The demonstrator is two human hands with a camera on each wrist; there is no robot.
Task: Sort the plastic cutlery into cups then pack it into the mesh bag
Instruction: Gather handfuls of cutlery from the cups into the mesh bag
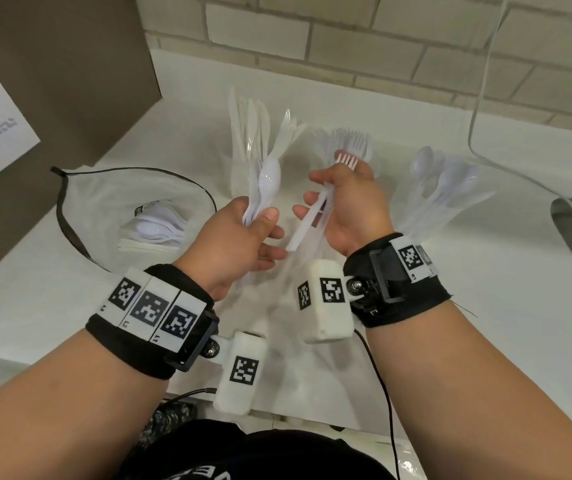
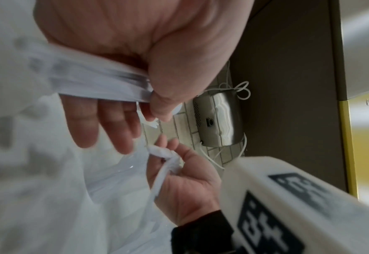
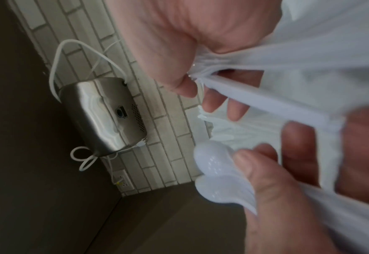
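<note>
While three clear cups (image 1: pixel 243 174) stand on the table (image 1: pixel 485 271), left hand (image 1: pixel 239 244) grip clasps a bundle of spoons (image 1: pixel 264 188); right hand (image 1: pixel 350 209) grip clasps forks (image 1: pixel 345 159); mesh bag (image 1: pixel 111 202) lies left.

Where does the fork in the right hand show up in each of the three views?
Head: fork at centre, gripped by the right hand, tines up.
Left wrist: fork at lower centre, in that hand.
Right wrist: fork at upper right, handle running toward the right edge.
Shared landmark: the bundle of spoons held in the left hand.
</note>
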